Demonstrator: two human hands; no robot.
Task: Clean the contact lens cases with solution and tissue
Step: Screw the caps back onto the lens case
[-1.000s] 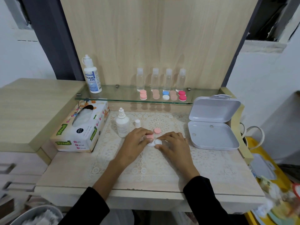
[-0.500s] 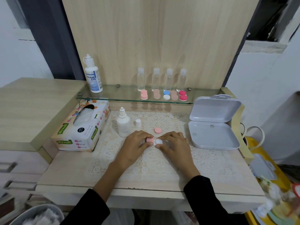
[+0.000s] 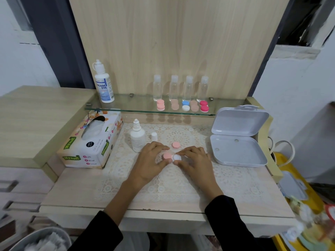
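The left hand (image 3: 151, 164) pinches the pink end of the contact lens case (image 3: 171, 157) and the right hand (image 3: 196, 163) its white end, each grip closed on it. Fingers hide the case's body. A loose pink cap (image 3: 175, 145) lies just beyond the grip, and the solution bottle (image 3: 137, 137) stands past the left knuckles.

"Mysoft", "Soft Facial Tissue" on the tissue box (image 3: 87, 147); seemingly "Dream Eye" on the shelf bottle (image 3: 104, 86)
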